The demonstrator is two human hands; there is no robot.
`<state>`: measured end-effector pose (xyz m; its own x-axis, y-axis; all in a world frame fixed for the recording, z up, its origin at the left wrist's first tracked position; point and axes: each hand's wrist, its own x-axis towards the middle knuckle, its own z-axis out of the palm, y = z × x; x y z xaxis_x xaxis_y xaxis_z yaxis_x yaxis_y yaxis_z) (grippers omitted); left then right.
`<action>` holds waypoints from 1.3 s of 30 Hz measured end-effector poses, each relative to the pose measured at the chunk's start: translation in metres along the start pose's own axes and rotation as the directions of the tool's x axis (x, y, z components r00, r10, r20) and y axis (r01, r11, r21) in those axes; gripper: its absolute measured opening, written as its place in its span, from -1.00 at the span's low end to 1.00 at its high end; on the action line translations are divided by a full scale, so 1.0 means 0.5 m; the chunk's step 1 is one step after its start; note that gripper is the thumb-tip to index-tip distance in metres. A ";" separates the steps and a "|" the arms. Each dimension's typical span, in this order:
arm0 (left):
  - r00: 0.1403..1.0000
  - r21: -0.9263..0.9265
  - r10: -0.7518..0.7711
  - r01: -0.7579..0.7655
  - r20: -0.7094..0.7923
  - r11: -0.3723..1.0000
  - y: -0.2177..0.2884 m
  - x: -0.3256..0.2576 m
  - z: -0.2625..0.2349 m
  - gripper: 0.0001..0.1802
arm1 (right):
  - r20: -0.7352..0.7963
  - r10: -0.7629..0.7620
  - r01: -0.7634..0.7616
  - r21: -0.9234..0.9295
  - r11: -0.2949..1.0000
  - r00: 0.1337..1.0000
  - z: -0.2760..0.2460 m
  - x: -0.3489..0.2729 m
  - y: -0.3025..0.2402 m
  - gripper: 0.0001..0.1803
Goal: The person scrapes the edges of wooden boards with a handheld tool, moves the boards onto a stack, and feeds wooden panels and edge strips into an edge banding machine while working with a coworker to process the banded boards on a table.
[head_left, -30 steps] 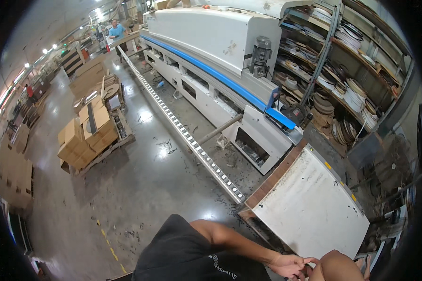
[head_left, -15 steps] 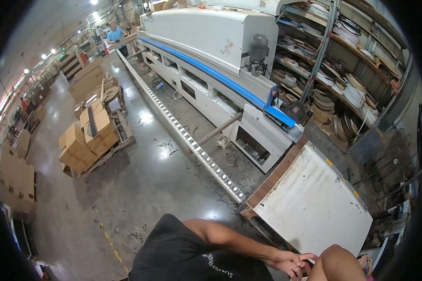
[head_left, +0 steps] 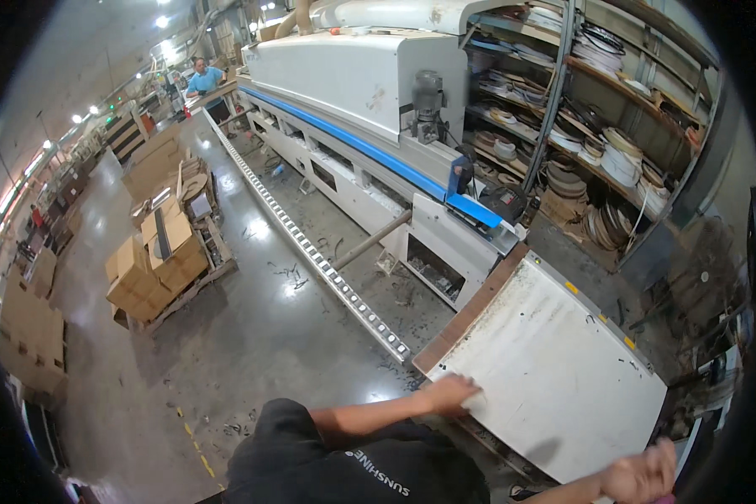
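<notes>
My left hand (head_left: 448,395) hovers at the near left edge of a white-topped table (head_left: 554,370) with a brown strip along one end. It is smeared by motion and its fingers look curled, but I cannot see whether anything is in them. Farther right, near the table's near right corner, my right hand (head_left: 643,475) is raised and blurred too. Its grip cannot be made out. Dark bits and scuffs mark the white top.
A long white machine (head_left: 353,84) with a blue rail runs away beyond the table. Beside it stretches a low roller track (head_left: 302,244). Cartons (head_left: 164,252) sit on a pallet at left. Shelves (head_left: 554,126) hold coiled strips at right. A person in blue (head_left: 203,80) stands far off.
My hands were close together at the lower right and have come apart. The left one has moved left to the table's edge, the right one farther right. My view has shifted slightly.
</notes>
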<state>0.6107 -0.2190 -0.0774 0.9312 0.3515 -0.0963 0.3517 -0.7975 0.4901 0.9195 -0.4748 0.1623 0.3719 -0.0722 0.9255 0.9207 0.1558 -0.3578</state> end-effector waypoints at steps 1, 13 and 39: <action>0.979 0.030 -0.201 0.201 -0.024 0.979 -0.014 -0.010 0.007 -0.28 | 0.122 0.212 -0.213 -0.005 0.977 0.970 0.016 -0.113 0.050 -0.71; 0.804 0.205 -0.581 0.594 -0.123 0.778 -0.178 0.054 0.145 0.28 | 0.605 0.795 -0.040 -0.796 0.604 -0.045 -0.026 -0.708 0.268 0.18; 0.787 0.614 -0.615 0.458 0.055 0.642 -0.293 0.143 0.192 0.13 | 0.315 0.945 0.055 -0.945 0.321 -0.090 -0.051 -0.769 0.293 0.12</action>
<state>0.6350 -0.1243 -0.2393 0.5217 0.7397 -0.4251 0.7115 -0.6522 -0.2615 0.9144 -0.4495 -0.2494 0.7989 0.4644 -0.3822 0.4281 -0.8854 -0.1811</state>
